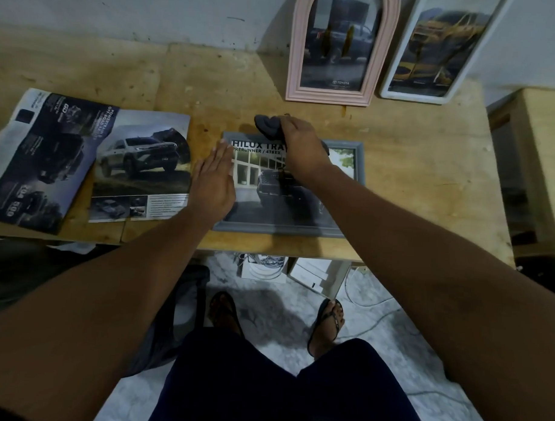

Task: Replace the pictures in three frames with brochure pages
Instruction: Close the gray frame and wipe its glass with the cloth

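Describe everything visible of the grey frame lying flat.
The grey frame is rectangular, wood-like, lying flat near the front edge of the table. It holds a brochure page: a dark truck under a HILUX heading. The left hand lies flat on its left side; the right hand grips a dark cloth at its top edge.

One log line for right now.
left hand: flat on grey frame, left edge | right hand: grips dark cloth over it | pink frame, white frame: leaning at wall
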